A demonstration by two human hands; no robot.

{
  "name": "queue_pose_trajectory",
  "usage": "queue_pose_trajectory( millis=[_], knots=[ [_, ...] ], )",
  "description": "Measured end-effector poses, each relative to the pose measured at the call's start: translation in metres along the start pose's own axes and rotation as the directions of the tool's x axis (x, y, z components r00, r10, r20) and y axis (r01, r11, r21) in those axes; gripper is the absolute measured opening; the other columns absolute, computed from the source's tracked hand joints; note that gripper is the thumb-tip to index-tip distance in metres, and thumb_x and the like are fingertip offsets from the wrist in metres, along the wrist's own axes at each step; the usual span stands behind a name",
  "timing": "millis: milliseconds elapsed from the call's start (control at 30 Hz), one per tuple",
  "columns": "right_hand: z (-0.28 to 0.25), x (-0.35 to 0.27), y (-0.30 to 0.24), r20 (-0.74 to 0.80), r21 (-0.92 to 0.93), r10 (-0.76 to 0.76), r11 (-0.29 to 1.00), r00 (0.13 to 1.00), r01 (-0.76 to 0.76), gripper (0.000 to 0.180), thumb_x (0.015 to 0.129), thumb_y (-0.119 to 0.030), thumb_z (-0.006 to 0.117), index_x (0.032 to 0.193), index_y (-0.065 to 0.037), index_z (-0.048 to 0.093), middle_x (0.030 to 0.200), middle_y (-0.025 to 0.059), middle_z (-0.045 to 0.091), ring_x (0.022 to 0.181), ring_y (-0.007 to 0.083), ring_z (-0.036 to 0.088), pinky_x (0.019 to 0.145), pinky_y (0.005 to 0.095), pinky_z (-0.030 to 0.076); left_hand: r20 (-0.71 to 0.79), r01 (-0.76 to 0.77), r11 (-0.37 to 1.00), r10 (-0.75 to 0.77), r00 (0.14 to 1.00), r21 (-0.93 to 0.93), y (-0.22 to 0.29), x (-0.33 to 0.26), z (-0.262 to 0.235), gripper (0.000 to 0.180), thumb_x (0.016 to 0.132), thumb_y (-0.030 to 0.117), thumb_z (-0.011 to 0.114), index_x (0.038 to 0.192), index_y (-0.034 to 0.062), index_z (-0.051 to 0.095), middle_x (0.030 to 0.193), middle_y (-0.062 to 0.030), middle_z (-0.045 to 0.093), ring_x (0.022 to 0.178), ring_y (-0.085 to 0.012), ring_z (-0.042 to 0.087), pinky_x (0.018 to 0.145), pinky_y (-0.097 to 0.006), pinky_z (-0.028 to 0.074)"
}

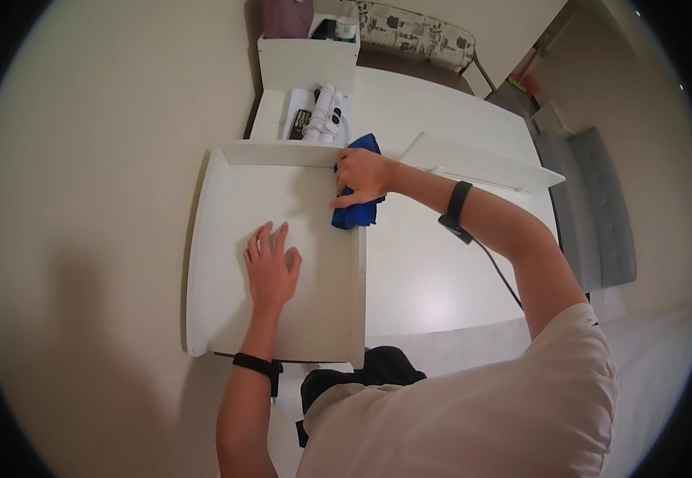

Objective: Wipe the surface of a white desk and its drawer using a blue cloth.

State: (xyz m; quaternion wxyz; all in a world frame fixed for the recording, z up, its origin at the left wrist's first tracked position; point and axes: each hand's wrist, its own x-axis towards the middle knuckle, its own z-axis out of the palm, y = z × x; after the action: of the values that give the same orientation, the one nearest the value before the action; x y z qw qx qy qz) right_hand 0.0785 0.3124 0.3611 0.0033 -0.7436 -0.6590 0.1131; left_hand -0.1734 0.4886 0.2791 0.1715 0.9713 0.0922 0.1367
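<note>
Right hand [360, 175] grip clamped on blue cloth [358, 209] at frame centre, on the white tray's [202, 263] right rim; cloth's long axis runs top-to-bottom. Left hand [270, 269] flat, fingers apart, on tray floor.

1. A white sheet or flat pack [298, 114] with a small black label [299, 125] lies on the low white shelf at the top centre, beside white roll-shaped items [323, 111].
2. A bottle with a green-and-white label [346, 25] stands in the compartment behind it; its details are too small to tell.
</note>
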Motion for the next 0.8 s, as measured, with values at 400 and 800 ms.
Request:
queue_pose_trajectory(
  millis=[400, 800],
  knots=[
    [0.007, -0.018, -0.070, 0.152, 0.056, -0.174, 0.984, 0.973, 0.168, 0.056, 0.096, -0.051, 0.057, 0.064, -0.006, 0.071, 0.067, 0.0108, 0.066, 0.069, 0.0335, 0.063, 0.071, 0.0416, 0.049, 0.007, 0.022, 1.000, -0.022, 1.000, -0.007, 0.005, 0.004, -0.004, 0.052, 0.092, 0.027, 0.064, 0.142, 0.0150, 0.057, 0.148, -0.0103, 0.047, 0.137, -0.0308, 0.040, 0.113, -0.047, 0.035],
    [-0.006, 0.008, 0.015, 0.096, -0.004, -0.068, 0.998, 0.993, 0.069, 0.050, 0.091, -0.054, 0.057, 0.078, -0.011, 0.078, 0.077, 0.0088, 0.072, 0.078, 0.0320, 0.068, 0.068, 0.0432, 0.052, -0.079, -0.033, 0.999, 0.031, 0.996, -0.019, 0.001, 0.005, -0.002, 0.052, 0.091, 0.024, 0.065, 0.141, 0.0135, 0.058, 0.146, -0.0116, 0.048, 0.134, -0.0334, 0.044, 0.110, -0.048, 0.037]
  ],
)
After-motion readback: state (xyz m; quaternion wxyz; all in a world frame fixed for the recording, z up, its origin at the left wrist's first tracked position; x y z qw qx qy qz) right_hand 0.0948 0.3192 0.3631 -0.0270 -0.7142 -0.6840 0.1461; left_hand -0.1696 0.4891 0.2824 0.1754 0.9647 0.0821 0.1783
